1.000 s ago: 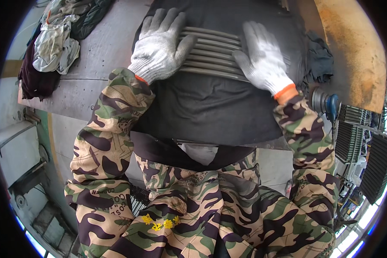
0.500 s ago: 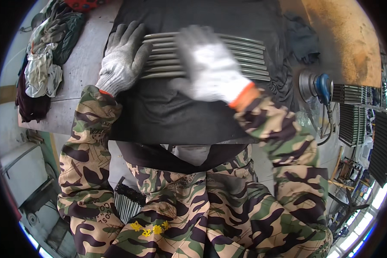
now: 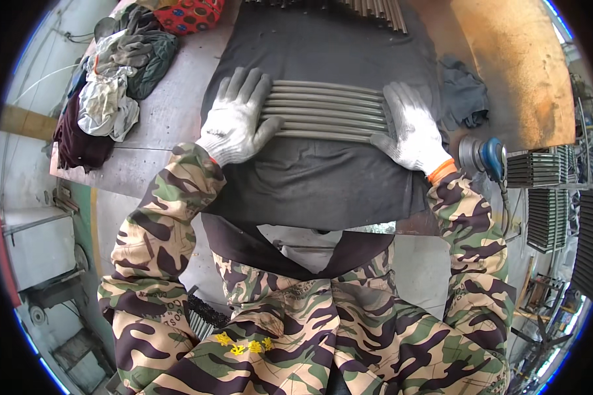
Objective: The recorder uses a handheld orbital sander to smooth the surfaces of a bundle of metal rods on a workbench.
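Several slim metal rods [image 3: 326,110] lie side by side in a flat row on a black cloth [image 3: 310,174]. At their left ends rests my left hand [image 3: 236,122], in a grey-and-white work glove, its fingers stretched out and the thumb spread along the nearest rod. My right hand [image 3: 412,128], gloved alike with an orange cuff edge, lies against the right ends, fingers straight and thumb apart. Both hands touch the row without wrapping round any rod.
More rods [image 3: 379,12] lie at the cloth's far edge. Right of the cloth are a dark rag [image 3: 464,92] and a blue sander [image 3: 491,158] with a cable. Heaped clothes and gloves [image 3: 109,105] cover the table's left. Racks of stacked bars [image 3: 547,217] stand at far right.
My right hand has moved from over the middle of the rods to their right ends. The left hand stays at the left ends. The view has shifted, showing more rods at the far edge.
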### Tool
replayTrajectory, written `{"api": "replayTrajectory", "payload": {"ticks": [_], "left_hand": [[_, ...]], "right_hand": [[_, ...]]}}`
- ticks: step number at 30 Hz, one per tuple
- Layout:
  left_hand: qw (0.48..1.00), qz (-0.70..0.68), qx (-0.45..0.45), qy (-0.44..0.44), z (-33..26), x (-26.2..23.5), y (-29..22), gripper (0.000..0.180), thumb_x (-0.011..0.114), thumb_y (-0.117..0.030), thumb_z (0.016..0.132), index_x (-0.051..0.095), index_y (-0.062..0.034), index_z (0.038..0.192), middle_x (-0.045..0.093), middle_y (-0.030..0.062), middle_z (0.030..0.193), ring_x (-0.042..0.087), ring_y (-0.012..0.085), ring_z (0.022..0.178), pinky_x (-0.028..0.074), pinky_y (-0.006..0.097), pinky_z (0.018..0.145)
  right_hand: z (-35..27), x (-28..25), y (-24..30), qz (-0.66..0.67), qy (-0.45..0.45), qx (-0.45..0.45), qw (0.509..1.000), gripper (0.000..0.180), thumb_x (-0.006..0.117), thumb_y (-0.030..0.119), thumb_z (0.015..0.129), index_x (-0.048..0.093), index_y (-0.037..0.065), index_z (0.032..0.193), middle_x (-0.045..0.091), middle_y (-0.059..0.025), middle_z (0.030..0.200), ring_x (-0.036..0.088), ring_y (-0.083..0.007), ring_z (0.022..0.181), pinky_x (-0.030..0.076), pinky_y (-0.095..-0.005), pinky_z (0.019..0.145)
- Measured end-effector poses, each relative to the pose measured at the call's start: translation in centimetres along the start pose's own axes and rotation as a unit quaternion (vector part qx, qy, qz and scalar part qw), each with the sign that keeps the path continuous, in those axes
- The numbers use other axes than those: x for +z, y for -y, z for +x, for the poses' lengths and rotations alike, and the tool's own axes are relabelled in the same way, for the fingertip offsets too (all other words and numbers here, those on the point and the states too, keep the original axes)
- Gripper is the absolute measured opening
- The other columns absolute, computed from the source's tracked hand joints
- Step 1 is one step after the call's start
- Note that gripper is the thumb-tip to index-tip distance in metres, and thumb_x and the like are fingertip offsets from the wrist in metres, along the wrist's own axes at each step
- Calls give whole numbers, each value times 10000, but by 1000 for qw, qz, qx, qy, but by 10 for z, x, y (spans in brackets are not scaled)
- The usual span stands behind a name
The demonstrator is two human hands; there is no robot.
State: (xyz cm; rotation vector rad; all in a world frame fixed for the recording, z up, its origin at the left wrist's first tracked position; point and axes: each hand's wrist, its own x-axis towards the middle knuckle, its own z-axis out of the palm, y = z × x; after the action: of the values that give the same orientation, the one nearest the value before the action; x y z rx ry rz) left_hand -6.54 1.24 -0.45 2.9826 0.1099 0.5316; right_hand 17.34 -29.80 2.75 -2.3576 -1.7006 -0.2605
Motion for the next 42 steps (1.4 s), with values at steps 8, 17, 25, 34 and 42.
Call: {"api": "replayTrajectory", "payload": {"ticks": [8, 17, 25, 34, 42], "left_hand": [[986, 9, -4, -165, 20, 8, 8, 613, 706, -388, 912, 621, 36, 1346, 626, 215, 1336, 559, 431, 1279, 449, 530, 1082], [976, -135, -4, -173, 32, 4, -5, 678, 627, -439, 988, 557, 47, 1456, 656, 281, 1322, 621, 480, 1208, 476, 533, 1061], [980, -169, -63, -80, 15, 5, 12, 786, 601, -448, 1031, 410, 36, 1621, 528, 285, 1578, 427, 507, 1503, 352, 546, 1254], [997, -52, -49, -20, 16, -2, 14, 795, 643, -456, 1006, 442, 47, 1587, 472, 311, 1617, 393, 527, 1517, 333, 571, 1262], [998, -33, -51, -26, 18, 4, 10, 739, 626, -409, 1022, 461, 25, 1597, 457, 302, 1638, 383, 509, 1540, 322, 552, 1280]], "right_hand": [[22, 3, 9, -46, -44, -28, 998, 890, 867, 354, 795, 488, -68, 1482, 550, -298, 1461, 506, -485, 1402, 411, -544, 1201], [110, 19, 157, 28, 106, 12, 994, 863, 758, 471, 801, 530, -60, 1442, 548, -264, 1435, 479, -454, 1394, 311, -602, 1252], [115, 56, 168, 49, -25, -67, 996, 957, 708, 553, 831, 505, -77, 1522, 503, -267, 1546, 421, -449, 1475, 229, -575, 1306], [38, 14, 51, 78, -23, -54, 995, 990, 906, 367, 710, 473, -81, 1480, 529, -298, 1494, 481, -483, 1452, 366, -583, 1265], [-25, -20, -29, 91, -6, -67, 994, 964, 895, 241, 716, 462, -60, 1524, 517, -306, 1516, 461, -511, 1472, 410, -530, 1236]]}}
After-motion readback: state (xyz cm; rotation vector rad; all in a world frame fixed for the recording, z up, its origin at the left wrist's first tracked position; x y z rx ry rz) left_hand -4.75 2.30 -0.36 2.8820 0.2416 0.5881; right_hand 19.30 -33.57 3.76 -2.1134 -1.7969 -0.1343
